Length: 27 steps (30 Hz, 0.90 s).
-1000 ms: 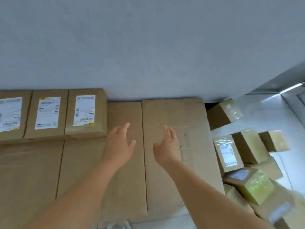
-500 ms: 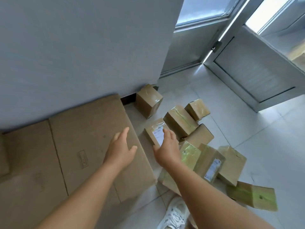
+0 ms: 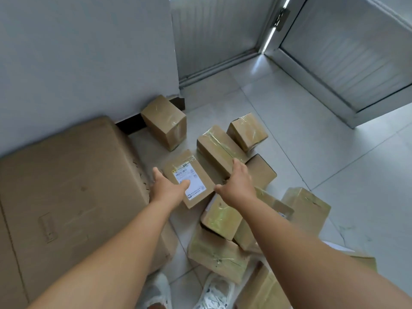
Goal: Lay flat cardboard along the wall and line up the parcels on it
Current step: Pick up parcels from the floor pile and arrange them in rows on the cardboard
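Observation:
Flat brown cardboard lies on the floor along the grey wall at the left. A heap of several taped brown parcels sits on the tiles to its right. One flat parcel with a white label lies at the heap's left edge. My left hand reaches to its left side, thumb over the label, fingers straight. My right hand hovers at its right side with fingers spread, over a longer taped parcel. Whether either hand grips the labelled parcel is unclear.
A single parcel stands against the wall's corner. Another small parcel sits at the heap's far side. A metal door stands ajar at the right. My white shoes show at the bottom. Bare tile floor stretches right.
My view swung right from the row of labelled parcels on the cardboard to the loose heap. Both hands moved forward and down to either side of the labelled parcel.

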Each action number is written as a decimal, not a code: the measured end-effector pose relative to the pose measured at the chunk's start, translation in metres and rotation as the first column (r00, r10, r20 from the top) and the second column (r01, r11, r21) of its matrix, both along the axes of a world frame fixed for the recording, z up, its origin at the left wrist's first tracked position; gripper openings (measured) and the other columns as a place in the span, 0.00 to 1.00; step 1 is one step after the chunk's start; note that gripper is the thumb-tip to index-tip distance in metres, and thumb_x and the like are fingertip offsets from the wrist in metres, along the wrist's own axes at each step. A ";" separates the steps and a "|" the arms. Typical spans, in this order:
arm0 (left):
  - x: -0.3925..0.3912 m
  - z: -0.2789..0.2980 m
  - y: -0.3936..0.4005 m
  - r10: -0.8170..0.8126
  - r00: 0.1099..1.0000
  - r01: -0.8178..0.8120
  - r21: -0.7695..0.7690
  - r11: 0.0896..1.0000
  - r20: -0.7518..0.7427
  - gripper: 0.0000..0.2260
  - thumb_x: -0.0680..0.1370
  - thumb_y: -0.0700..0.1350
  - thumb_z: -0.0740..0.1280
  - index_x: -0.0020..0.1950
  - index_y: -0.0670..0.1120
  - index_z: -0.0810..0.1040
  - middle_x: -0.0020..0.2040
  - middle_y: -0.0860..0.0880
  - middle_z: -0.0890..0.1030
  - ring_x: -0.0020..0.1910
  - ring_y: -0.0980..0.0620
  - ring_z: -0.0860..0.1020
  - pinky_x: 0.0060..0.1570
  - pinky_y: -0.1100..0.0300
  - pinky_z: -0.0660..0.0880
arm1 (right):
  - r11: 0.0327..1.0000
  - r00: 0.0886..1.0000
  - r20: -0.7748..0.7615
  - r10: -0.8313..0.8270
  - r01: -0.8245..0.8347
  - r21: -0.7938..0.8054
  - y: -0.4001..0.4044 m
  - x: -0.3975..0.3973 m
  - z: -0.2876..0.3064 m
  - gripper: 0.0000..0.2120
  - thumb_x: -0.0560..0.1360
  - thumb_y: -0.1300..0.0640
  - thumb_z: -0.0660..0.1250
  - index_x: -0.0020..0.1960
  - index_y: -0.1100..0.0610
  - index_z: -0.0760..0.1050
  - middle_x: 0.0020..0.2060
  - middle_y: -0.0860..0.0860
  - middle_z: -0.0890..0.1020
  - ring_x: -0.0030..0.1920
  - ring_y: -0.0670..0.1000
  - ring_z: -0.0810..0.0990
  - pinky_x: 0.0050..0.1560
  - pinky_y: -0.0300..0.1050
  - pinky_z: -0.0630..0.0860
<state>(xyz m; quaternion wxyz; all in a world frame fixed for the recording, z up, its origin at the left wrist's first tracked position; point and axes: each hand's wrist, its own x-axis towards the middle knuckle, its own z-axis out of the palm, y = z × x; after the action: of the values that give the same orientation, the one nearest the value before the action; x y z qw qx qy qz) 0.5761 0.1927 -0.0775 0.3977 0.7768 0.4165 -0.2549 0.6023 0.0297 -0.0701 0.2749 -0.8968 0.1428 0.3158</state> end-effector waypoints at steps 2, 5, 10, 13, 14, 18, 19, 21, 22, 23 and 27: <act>0.011 -0.028 -0.006 0.064 0.997 -0.064 -0.005 0.998 -0.038 0.45 0.72 0.53 0.72 0.78 0.47 0.45 0.74 0.42 0.62 0.70 0.41 0.65 0.66 0.49 0.66 | 1.000 1.000 0.012 0.018 -0.018 -0.019 -0.002 0.011 -0.024 0.46 0.72 0.54 0.72 0.79 0.54 0.46 0.77 0.50 0.53 0.76 0.54 0.56 0.74 0.50 0.59; 0.022 -0.080 -0.012 0.079 0.993 -0.082 -0.030 0.996 -0.085 0.41 0.70 0.54 0.73 0.76 0.44 0.56 0.70 0.43 0.68 0.68 0.42 0.68 0.64 0.51 0.69 | 0.998 0.999 -0.001 0.034 -0.034 -0.047 -0.007 0.031 -0.065 0.46 0.71 0.53 0.73 0.79 0.54 0.47 0.77 0.50 0.54 0.75 0.55 0.56 0.73 0.50 0.59; 0.037 -0.156 -0.017 -0.072 0.981 0.064 -0.052 0.997 -0.179 0.36 0.70 0.59 0.70 0.73 0.47 0.64 0.67 0.44 0.71 0.67 0.45 0.68 0.62 0.54 0.70 | 0.979 0.988 -0.040 0.151 -0.155 -0.131 -0.017 0.062 -0.133 0.42 0.71 0.53 0.71 0.78 0.56 0.52 0.76 0.52 0.56 0.75 0.56 0.55 0.72 0.49 0.58; 0.046 -0.183 -0.024 -0.098 0.970 0.090 -0.045 0.995 -0.220 0.44 0.72 0.61 0.68 0.79 0.49 0.48 0.75 0.41 0.59 0.72 0.40 0.62 0.66 0.52 0.67 | 0.963 0.987 -0.031 0.159 -0.162 -0.213 -0.021 0.075 -0.163 0.44 0.72 0.54 0.71 0.78 0.52 0.48 0.78 0.52 0.47 0.77 0.58 0.46 0.74 0.54 0.52; 0.048 -0.189 -0.028 -0.103 0.969 0.099 -0.029 0.995 -0.226 0.46 0.71 0.62 0.68 0.78 0.51 0.44 0.77 0.39 0.51 0.73 0.38 0.59 0.67 0.50 0.65 | 0.954 0.987 -0.029 0.160 -0.162 -0.251 -0.022 0.078 -0.171 0.45 0.72 0.54 0.71 0.79 0.50 0.46 0.78 0.53 0.44 0.77 0.59 0.43 0.74 0.56 0.50; 0.064 -0.205 -0.034 -0.181 0.975 0.190 0.056 0.980 -0.130 0.51 0.68 0.64 0.71 0.77 0.57 0.38 0.74 0.37 0.29 0.76 0.35 0.42 0.73 0.42 0.52 | 0.917 0.981 -0.017 0.195 -0.189 -0.352 -0.025 0.083 -0.190 0.53 0.69 0.48 0.74 0.78 0.47 0.38 0.77 0.56 0.39 0.76 0.63 0.41 0.74 0.59 0.48; 0.071 -0.210 -0.031 -0.202 0.974 0.211 0.077 0.975 -0.106 0.52 0.67 0.65 0.71 0.77 0.57 0.37 0.73 0.38 0.28 0.75 0.35 0.39 0.73 0.39 0.51 | 0.907 0.978 -0.009 0.207 -0.196 -0.373 -0.024 0.084 -0.192 0.54 0.67 0.44 0.75 0.78 0.47 0.39 0.77 0.57 0.42 0.75 0.64 0.44 0.73 0.59 0.49; 0.084 -0.214 -0.025 -0.223 0.970 0.234 0.113 0.966 -0.098 0.54 0.65 0.67 0.71 0.77 0.57 0.36 0.73 0.39 0.27 0.75 0.36 0.35 0.72 0.36 0.50 | 0.896 0.974 0.017 0.225 -0.200 -0.397 -0.021 0.087 -0.191 0.53 0.63 0.39 0.75 0.76 0.46 0.45 0.73 0.58 0.51 0.72 0.63 0.51 0.71 0.58 0.53; 0.088 -0.216 -0.024 -0.231 0.967 0.243 0.125 0.962 -0.107 0.56 0.64 0.68 0.71 0.76 0.57 0.35 0.73 0.39 0.27 0.74 0.36 0.34 0.71 0.35 0.49 | 0.903 0.975 0.031 0.222 -0.193 -0.385 -0.019 0.087 -0.191 0.52 0.62 0.37 0.75 0.74 0.45 0.47 0.70 0.58 0.53 0.71 0.62 0.54 0.70 0.58 0.55; 0.091 -0.217 -0.025 -0.233 0.965 0.248 0.138 0.959 -0.117 0.57 0.63 0.69 0.71 0.76 0.56 0.34 0.73 0.39 0.26 0.74 0.36 0.33 0.70 0.32 0.49 | 0.917 0.977 0.036 0.212 -0.186 -0.354 -0.017 0.087 -0.192 0.52 0.61 0.37 0.75 0.73 0.44 0.47 0.69 0.57 0.54 0.70 0.62 0.56 0.69 0.57 0.58; 0.088 -0.223 -0.037 -0.191 0.973 0.212 0.179 0.961 -0.130 0.61 0.61 0.69 0.72 0.74 0.55 0.29 0.71 0.40 0.23 0.72 0.36 0.30 0.63 0.26 0.49 | 0.943 0.973 -0.007 0.231 -0.226 -0.242 -0.009 0.082 -0.200 0.58 0.62 0.39 0.76 0.76 0.40 0.36 0.73 0.57 0.48 0.69 0.63 0.57 0.67 0.56 0.64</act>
<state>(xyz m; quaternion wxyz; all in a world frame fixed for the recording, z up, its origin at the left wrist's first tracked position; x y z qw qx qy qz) 0.6643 0.1555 -0.3010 0.2691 0.8344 0.3793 -0.2958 0.6846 0.0206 -0.2702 0.1266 -0.9374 0.0722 0.3163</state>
